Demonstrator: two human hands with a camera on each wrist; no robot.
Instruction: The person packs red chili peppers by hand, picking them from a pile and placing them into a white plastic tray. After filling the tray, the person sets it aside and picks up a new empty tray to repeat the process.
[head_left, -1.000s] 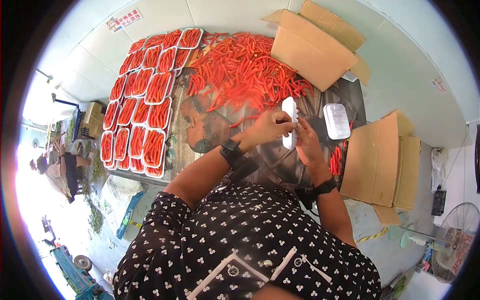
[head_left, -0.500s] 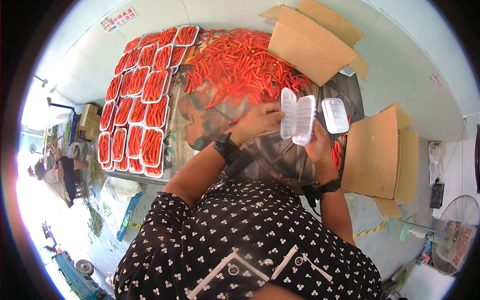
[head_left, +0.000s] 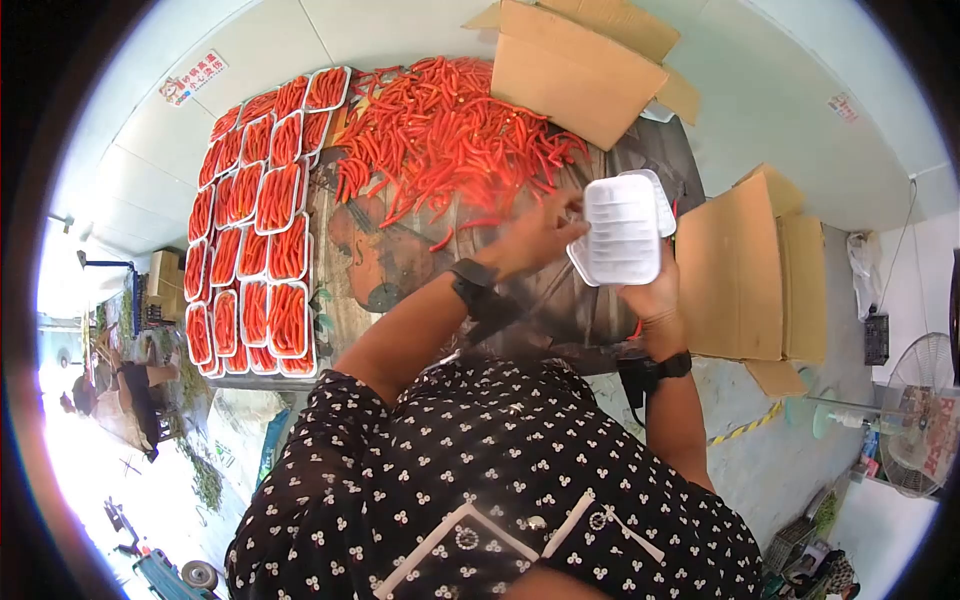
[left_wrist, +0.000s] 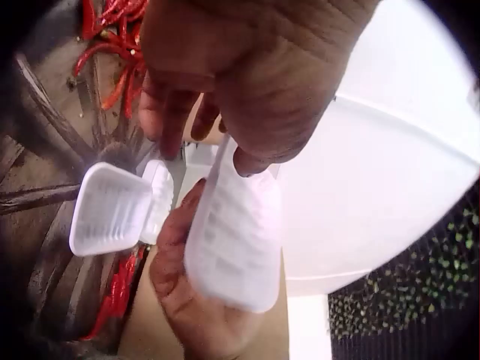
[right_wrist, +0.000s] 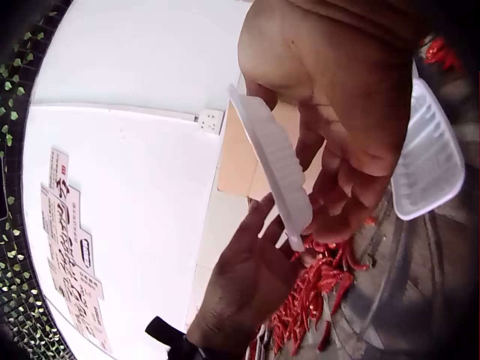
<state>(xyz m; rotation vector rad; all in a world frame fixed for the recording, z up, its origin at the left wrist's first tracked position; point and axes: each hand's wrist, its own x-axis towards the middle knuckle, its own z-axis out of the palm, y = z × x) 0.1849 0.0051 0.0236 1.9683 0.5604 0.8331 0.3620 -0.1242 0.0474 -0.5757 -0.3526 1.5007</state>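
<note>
A ribbed white plastic tray (head_left: 622, 232) is up in front of the chest. My right hand (head_left: 655, 292) holds it from below and along its right side, its fingers curled against the ribbed side in the right wrist view. My left hand (head_left: 540, 237) is at the left edge, and in the left wrist view its thumb lies on the upper end of the tray (left_wrist: 236, 232). Below that edge shows a white sliver (head_left: 579, 264), mostly hidden by the tray. Another white tray (head_left: 660, 200) lies on the table just behind.
A heap of red chillies (head_left: 450, 140) spreads across the back of the table. Filled trays of chillies (head_left: 272, 200) stand in stacked rows at the left. Two cardboard boxes, one at the back (head_left: 575, 75) and one at the right (head_left: 727, 270), flank the work area.
Two trays, first pressed together edge-on, were spread apart; now one ribbed tray faces the head camera and overlaps the tray on the table. The head view has shifted right.
</note>
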